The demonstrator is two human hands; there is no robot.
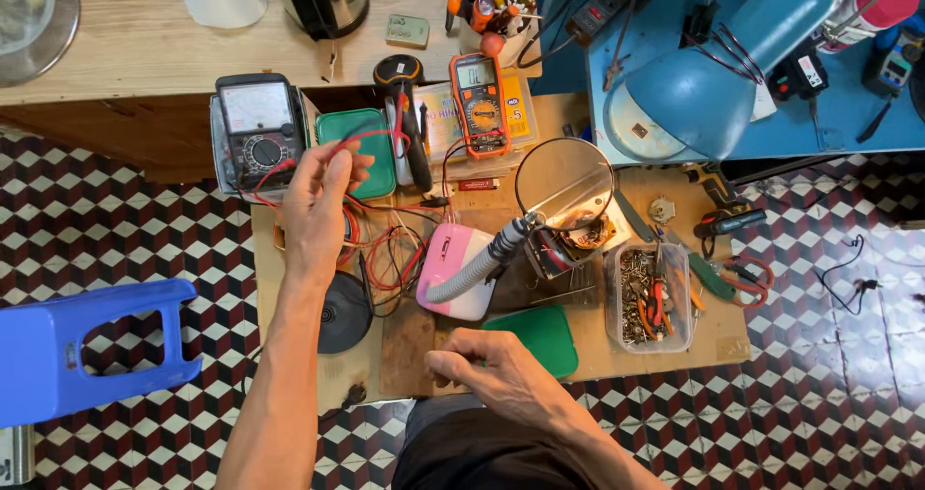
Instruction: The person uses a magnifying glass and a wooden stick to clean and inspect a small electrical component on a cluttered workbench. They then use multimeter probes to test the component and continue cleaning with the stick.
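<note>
Head view: my left hand (pixel 323 196) is raised, fingers pinching a red test lead (pixel 361 143) beside the analog meter (pixel 256 129). My right hand (pixel 491 374) rests loosely curled, holding nothing, at the bench edge. Count: two multimeters, the second an orange digital meter (pixel 481 103); two green lids (pixel 358 148).

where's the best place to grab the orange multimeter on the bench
Grip the orange multimeter across its long side edges near the lower half, coming from above. It lies flat, face up, so the sides are free. The left hand is nearer and holds a red wire; mind the leads below the meter.
</note>
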